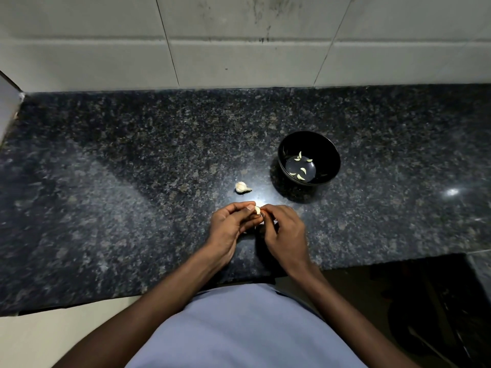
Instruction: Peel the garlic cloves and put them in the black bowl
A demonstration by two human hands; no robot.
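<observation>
- Left hand (pixel 230 223) and right hand (pixel 284 227) meet over the dark speckled surface (pixel 132 168), fingers of both curled in, pinching one garlic clove (pixel 257 210) between them.
- Just beyond, a partial garlic bulb (pixel 242 187) lies on the surface.
- Black bowl (pixel 309 158) sits to the right, several peeled cloves (pixel 301 170) inside.

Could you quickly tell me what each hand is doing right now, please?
Left hand: pinches the garlic clove.
Right hand: fingers curled, pinching the same clove.
</observation>
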